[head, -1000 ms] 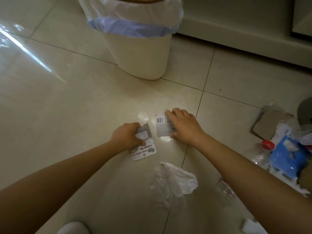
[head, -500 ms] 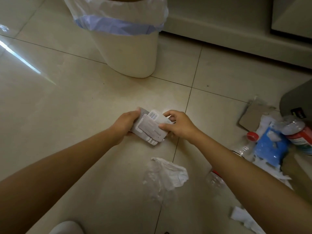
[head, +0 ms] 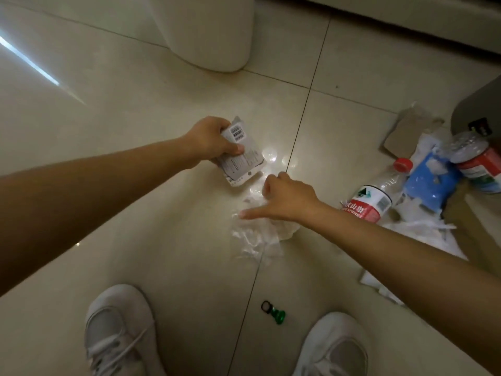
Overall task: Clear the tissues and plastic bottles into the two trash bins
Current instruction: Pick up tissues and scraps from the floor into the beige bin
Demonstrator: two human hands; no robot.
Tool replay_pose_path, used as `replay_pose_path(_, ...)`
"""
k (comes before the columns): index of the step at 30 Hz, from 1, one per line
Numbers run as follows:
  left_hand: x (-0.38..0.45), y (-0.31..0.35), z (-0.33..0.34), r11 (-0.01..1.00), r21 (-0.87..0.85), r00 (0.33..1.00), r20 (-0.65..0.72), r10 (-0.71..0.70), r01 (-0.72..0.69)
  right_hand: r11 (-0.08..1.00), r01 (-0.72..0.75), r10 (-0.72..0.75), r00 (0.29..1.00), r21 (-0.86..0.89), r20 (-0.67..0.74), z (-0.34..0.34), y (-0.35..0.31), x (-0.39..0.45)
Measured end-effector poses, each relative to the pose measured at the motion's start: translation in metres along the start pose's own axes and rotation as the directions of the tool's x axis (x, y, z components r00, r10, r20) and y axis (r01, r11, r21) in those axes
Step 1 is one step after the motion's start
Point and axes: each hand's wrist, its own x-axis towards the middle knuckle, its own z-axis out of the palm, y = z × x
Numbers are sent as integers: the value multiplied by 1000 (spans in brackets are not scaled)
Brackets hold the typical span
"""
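From the head camera, looking down over tiled floor (head: 113, 147), we see a person crouched with both bare arms stretched forward. The left hand (head: 210, 141) is clenched round a stack of printed cards (head: 241, 156), thumb pressed on top, a barcode showing on the uppermost one; the stack hangs tilted above the floor. The right hand (head: 284, 198) reaches over a crumpled tissue in clear plastic wrap (head: 257, 234) that lies on the floor along a tile seam. Its thumb is stretched out over the wrap while the fingers curl under; we cannot tell whether they have closed on the wrap or merely touch it.

At the top of the frame stands the base of a white trash bin (head: 214, 36), well apart from both hands. To the right lies a clear plastic bottle (head: 376, 196) with a red cap and a red label, on its side just beside the right forearm. Behind it sit a blue packet (head: 428, 183), a second bottle with a red label (head: 479, 164), a piece of brown cardboard (head: 406, 134) and a heap of white tissues (head: 423, 234). The dark edge of a grey bin (head: 482, 109) cuts into the right margin.

Below, we see two white sneakers (head: 113, 332), and between them a small green cap with a black ring (head: 273, 312) lying on the floor.
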Motion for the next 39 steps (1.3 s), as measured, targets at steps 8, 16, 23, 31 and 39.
replay_pose_path(8, -14, 2, 7, 995, 85, 998, 31, 52, -55, 937, 128, -124, 992, -327, 31, 59, -1, -27)
replay_pose_path(16, -19, -7, 4, 992, 113, 998, 29, 55, -58, 935, 355, -334, 889, -12, 314, 35, 8, -22)
replay_pose_path(23, -18, -17, -2, 990, 135, 999, 27, 29, -32, 829, 553, -284, 549, -87, 786, 60, -3, -59)
replay_pose_path(31, -19, -17, -4, 986, 162, 999, 21, 24, -27, 458, 827, -627, 560, -324, 541, 118, 13, -74)
replay_pose_path(39, -35, -33, 12, 989, 146, 998, 58, -14, 6, 572, 728, -559, 683, -378, 470, 98, 16, -75)
